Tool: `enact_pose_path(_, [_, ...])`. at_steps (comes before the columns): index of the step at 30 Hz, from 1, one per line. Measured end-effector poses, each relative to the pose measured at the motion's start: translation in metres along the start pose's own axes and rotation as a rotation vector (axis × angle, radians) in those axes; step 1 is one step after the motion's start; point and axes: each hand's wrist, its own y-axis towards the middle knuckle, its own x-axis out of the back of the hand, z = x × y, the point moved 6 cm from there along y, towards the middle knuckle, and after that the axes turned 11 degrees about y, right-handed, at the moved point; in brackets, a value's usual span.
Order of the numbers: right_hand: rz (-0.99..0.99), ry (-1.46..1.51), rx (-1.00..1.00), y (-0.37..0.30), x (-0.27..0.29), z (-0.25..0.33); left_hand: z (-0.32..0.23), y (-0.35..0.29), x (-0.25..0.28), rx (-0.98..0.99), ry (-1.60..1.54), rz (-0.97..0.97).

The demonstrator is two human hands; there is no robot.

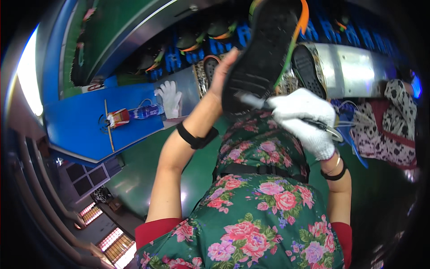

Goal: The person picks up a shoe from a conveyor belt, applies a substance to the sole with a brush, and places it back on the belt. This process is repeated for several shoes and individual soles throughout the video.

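Observation:
My bare left hand point(222, 74) grips the edge of a black shoe sole point(262, 54) with an orange and green rim, most of its fingers hidden behind it. The sole is raised in front of me, heel end toward my body. My right hand point(304, 114), in a white knitted glove, is closed round a dark-handled tool that looks like a brush point(251, 100). Its pale tip is smeared by motion and lies over the heel end of the sole. Another black sole point(307, 67) lies beyond my right hand. Part of a further sole point(210, 67) shows beyond my left hand.
A blue table point(76, 121) at left carries a bottle point(148, 111), a red and yellow packet point(118, 118), a thin stick point(110, 141) and a white glove point(170, 99). Behind is a metal ledge point(354, 67) and a dark rack with shoes. At right is a person's spotted sleeve point(396, 105).

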Motion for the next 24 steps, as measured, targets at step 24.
enact_pose_path(24, [-0.421,0.516,-0.344,-0.030,0.029,-0.102,-0.348,-0.223,0.026,-0.885,-0.083,0.200])
